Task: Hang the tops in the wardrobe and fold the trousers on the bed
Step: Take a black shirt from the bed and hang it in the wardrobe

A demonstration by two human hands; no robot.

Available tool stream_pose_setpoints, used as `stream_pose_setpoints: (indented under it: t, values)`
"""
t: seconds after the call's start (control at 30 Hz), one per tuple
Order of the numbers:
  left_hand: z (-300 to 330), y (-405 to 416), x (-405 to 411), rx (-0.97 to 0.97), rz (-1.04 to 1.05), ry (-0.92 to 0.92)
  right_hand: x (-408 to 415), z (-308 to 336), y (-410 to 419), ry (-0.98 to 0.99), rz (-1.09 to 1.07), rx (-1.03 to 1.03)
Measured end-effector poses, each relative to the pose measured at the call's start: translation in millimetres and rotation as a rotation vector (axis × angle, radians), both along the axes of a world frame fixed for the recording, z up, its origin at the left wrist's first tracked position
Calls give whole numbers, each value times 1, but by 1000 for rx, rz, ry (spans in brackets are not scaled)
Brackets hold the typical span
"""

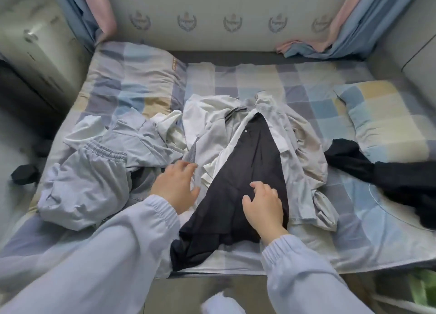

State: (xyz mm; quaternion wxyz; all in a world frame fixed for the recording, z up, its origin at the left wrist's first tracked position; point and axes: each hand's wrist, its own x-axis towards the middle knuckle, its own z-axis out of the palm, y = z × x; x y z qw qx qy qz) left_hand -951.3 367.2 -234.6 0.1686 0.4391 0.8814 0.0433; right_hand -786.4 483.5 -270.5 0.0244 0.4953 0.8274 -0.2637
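Right hand (262, 203) flat, fingers spread, on the long black fabric garment (238, 172) running straight away; left hand (175, 186) beside it, loose, empty

A black garment (238, 172) lies spread on top of a messy pile of pale clothes (212, 125) in the bed's (354, 195) middle.

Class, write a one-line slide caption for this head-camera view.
Both hands, left and right, reach over a black garment atop pale clothes heaped on a checked bed.
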Motion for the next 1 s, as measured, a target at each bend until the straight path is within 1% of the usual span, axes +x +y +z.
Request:
stream_pose_setpoints:
  t: [0.13, 0.27, 0.33, 0.5, 0.6, 0.7, 0.8, 0.87, 0.93, 1.0]
  values:
    - [-52, 83, -41, -62, -7, -24, -24, -64, 75, -74, -75, -45]
    - [-121, 142, -63, -155, -24, -59, -33, -130, 128, -168, -119, -117]
    - [-159, 163, -69, -179, -25, -93, -35, -162, 150, -199, -134, -141]
    - [-254, 195, -73, -182, 33, -267, -43, -236, 202, -238, -166, -181]
    - [-296, 205, -71, -170, 132, -358, -53, -267, 217, -195, -234, -235]
    - [-319, 218, -68, -93, 305, -460, -65, -287, 222, -73, -298, -245]
    - [-328, 231, -66, -61, 388, -547, -81, -294, 222, -62, -280, -196]
    - [-325, 239, -60, 1, 433, -740, -90, -295, 221, -67, -273, -198]
    - [-311, 243, -48, 79, 397, -865, -99, -291, 221, 8, -330, -308]
    - [-290, 244, -31, 71, 238, -898, -109, -276, 225, 179, -479, -516]
